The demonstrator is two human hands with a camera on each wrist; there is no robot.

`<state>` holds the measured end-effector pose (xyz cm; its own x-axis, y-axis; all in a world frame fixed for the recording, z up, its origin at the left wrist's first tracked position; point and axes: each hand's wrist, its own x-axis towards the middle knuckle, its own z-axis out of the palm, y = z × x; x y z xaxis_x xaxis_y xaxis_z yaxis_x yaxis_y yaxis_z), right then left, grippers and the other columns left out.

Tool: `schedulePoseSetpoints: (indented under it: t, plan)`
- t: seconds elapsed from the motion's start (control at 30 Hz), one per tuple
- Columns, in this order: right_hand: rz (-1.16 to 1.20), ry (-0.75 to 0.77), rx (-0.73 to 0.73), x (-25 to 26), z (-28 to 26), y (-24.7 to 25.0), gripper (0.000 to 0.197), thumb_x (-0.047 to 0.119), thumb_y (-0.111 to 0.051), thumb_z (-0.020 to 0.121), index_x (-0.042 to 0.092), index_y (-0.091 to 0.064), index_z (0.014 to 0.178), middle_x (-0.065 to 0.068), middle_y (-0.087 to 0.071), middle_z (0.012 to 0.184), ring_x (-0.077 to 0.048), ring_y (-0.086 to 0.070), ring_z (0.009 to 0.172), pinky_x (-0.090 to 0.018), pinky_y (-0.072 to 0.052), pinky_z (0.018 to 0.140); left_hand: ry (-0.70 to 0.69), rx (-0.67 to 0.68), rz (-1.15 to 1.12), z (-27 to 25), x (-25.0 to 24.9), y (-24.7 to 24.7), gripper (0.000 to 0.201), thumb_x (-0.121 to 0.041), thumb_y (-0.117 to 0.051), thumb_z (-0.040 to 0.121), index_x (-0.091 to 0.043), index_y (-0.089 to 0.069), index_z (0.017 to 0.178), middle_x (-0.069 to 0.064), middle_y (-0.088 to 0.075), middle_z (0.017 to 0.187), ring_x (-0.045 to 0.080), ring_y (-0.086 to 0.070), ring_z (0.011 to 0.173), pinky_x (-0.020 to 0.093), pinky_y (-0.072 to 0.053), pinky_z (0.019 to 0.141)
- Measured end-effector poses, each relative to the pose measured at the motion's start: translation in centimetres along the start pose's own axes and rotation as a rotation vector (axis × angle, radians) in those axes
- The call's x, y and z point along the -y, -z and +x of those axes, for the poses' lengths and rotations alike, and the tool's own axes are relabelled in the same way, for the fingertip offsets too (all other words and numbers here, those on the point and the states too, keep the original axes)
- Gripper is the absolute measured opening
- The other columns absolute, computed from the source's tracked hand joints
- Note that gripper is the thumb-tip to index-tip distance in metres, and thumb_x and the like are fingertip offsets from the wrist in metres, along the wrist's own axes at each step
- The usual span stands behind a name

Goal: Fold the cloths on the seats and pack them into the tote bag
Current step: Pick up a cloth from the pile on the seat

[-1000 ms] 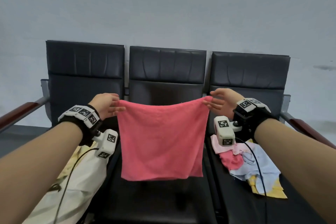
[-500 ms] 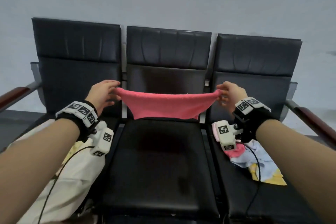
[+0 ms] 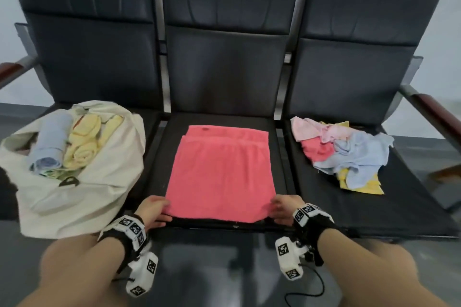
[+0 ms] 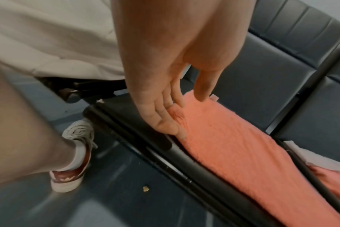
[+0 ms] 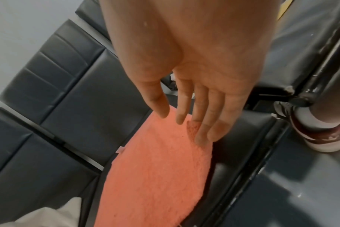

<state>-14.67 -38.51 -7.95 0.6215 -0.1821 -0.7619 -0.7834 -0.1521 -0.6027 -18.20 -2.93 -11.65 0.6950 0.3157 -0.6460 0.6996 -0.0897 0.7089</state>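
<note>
From the head view, you are laying the pink cloth (image 3: 219, 172) folded on the middle seat (image 3: 159, 157), left hand (image 3: 154, 209) and right hand (image 3: 284, 209) at its near corners. At each wrist, your fingers (image 4: 165, 121) are lying straight, both grips released; be smoothing before folding again.

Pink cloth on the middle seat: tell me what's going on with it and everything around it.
A person is folding the pink cloth, which lies flat on the middle seat. The left hand and right hand are each at one of its near corners. The tote bag on the left seat already holds rolled cloths. A loose pile of cloths waits on the right seat.
</note>
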Motion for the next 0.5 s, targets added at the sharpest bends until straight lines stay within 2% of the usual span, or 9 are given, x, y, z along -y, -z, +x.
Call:
schedulePoseSetpoints:
  t: [0.03,0.1,0.2,0.23,0.3,0.37,0.43,0.5]
  plan:
    - [-0.017,0.007,-0.012,0.0,0.0,0.0,0.007,0.013,-0.061,0.087,0.006,-0.063,0.087,-0.015,-0.069,0.09,-0.026,-0.063,0.065,-0.027,-0.05,0.055,-0.003,-0.029,0.006,0.2,0.4,0.2,0.019,-0.011,-0.051,0.1,-0.012,-0.048,0.119,0.011,-0.06,0.084,0.025,-0.063,0.062,0.024,-0.046,0.047]
    - [-0.066,0.047,-0.075,0.4,0.0,0.3,0.008,0.013,-0.065,0.081,0.006,-0.064,0.077,-0.013,-0.064,0.076,-0.027,-0.059,0.065,-0.029,-0.049,0.054,-0.002,-0.062,0.032,0.7,0.6,0.4,0.022,-0.01,-0.053,0.099,-0.014,-0.046,0.119,0.012,-0.06,0.084,0.025,-0.063,0.06,0.024,-0.044,0.047]
    - [-0.182,0.155,-0.177,1.4,0.9,0.8,0.015,0.024,-0.065,0.063,0.009,-0.064,0.061,-0.011,-0.059,0.057,-0.027,-0.056,0.057,-0.036,-0.046,0.06,-0.003,-0.071,0.111,1.3,0.4,0.6,0.015,-0.011,-0.057,0.096,-0.007,-0.058,0.11,0.012,-0.063,0.081,0.024,-0.065,0.055,0.023,-0.04,0.048]
    - [-0.227,0.183,-0.189,1.9,1.1,0.6,0.015,0.024,-0.065,0.066,0.01,-0.066,0.062,-0.011,-0.06,0.057,-0.027,-0.057,0.057,-0.038,-0.048,0.062,-0.012,-0.078,0.141,1.6,0.4,0.7,0.014,-0.012,-0.059,0.094,-0.005,-0.062,0.106,0.012,-0.065,0.079,0.025,-0.066,0.055,0.021,-0.039,0.046]
    - [-0.277,0.23,-0.171,3.3,0.2,-0.6,0.008,0.019,-0.066,0.079,0.011,-0.068,0.077,-0.01,-0.063,0.064,-0.026,-0.061,0.06,-0.038,-0.053,0.063,-0.034,-0.087,0.195,1.8,0.7,0.7,0.012,-0.014,-0.065,0.091,-0.005,-0.067,0.097,0.012,-0.069,0.075,0.028,-0.071,0.06,0.019,-0.038,0.042]
    - [-0.326,0.271,-0.118,5.1,-1.1,-2.4,0.01,0.016,-0.064,0.085,0.008,-0.065,0.091,-0.007,-0.065,0.077,-0.021,-0.062,0.061,-0.028,-0.051,0.055,-0.057,-0.081,0.234,1.8,1.1,0.7,0.007,-0.015,-0.069,0.087,-0.009,-0.07,0.087,0.012,-0.072,0.073,0.03,-0.073,0.064,0.018,-0.037,0.039]
    - [-0.4,0.323,-0.065,6.8,-1.6,-4.5,0.007,0.015,-0.061,0.088,0.009,-0.063,0.087,-0.005,-0.064,0.079,-0.017,-0.061,0.063,-0.023,-0.046,0.053,-0.089,-0.07,0.255,1.9,1.5,0.6,0.008,-0.016,-0.07,0.085,-0.01,-0.071,0.081,0.012,-0.074,0.071,0.029,-0.073,0.061,0.017,-0.037,0.038]
    - [-0.479,0.373,-0.029,8.5,-1.7,-6.9,0.007,0.014,-0.06,0.089,0.01,-0.063,0.084,-0.004,-0.065,0.076,-0.017,-0.061,0.063,-0.022,-0.045,0.052,-0.127,-0.074,0.248,2.2,1.7,0.6,0.009,-0.016,-0.07,0.086,-0.009,-0.072,0.08,0.01,-0.073,0.067,0.026,-0.072,0.057,0.019,-0.041,0.038]
